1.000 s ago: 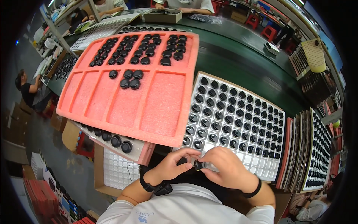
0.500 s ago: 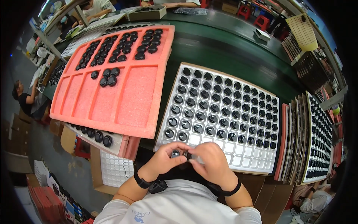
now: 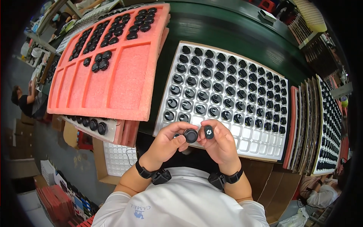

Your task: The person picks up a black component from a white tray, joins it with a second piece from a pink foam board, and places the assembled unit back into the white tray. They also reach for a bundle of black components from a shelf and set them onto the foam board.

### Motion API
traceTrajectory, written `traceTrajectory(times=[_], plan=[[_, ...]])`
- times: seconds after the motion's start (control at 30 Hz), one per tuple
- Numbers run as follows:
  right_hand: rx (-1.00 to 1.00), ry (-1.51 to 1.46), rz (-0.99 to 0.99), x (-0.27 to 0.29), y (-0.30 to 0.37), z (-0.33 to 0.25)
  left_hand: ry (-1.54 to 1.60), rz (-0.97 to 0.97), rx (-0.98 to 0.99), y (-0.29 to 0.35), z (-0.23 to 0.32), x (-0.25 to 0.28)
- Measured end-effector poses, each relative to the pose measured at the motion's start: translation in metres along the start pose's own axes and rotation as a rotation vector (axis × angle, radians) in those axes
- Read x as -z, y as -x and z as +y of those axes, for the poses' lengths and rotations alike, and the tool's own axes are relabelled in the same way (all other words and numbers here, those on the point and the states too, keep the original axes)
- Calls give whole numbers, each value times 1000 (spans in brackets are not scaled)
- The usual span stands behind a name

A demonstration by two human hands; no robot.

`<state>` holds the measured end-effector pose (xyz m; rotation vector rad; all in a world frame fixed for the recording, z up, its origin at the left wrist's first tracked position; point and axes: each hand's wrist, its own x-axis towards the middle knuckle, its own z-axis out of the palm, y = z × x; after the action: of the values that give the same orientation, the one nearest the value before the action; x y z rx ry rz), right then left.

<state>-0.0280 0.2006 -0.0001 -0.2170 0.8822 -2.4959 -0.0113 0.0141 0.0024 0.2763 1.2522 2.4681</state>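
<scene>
Just in front of my body, my left hand (image 3: 169, 140) pinches a round black cap-like piece (image 3: 190, 135) with its broad face toward me. A second small dark, shiny piece shows partly between that hand's fingers. Close beside it, my right hand (image 3: 222, 144) grips a black oval piece (image 3: 208, 131) with a white mark on its face. The two pieces are apart. Both hands hover over the near edge of a white moulded tray (image 3: 247, 133), whose rows hold many shiny black parts; several near compartments hold nothing.
At the left, a sectioned pink foam tray (image 3: 133, 81) bears round black pieces and lies atop more trays. Upright stacked trays (image 3: 298, 128) stand at the right edge of the green table (image 3: 211, 24). An open cardboard box (image 3: 101, 160) sits low on the left.
My hands have turned and drawn slightly apart, bringing the round piece and the marked oval piece into sight. The whole scene has shifted upward in the picture.
</scene>
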Motion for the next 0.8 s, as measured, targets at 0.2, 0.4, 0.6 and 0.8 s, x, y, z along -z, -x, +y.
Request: traceTrajectory(times=[0.2, 0.4, 0.6, 0.8], plan=[[250, 599, 1, -9, 4, -5, -469, 143, -261, 2, -10, -2], [342, 963, 9, -18, 1, 0, -607, 157, -338, 7, -7, -7], [199, 818, 59, -35, -1, 3, -733, 125, -415, 7, -4, -7], [191, 81, -82, -17, -11, 9, -265, 55, -119, 14, 13, -11]])
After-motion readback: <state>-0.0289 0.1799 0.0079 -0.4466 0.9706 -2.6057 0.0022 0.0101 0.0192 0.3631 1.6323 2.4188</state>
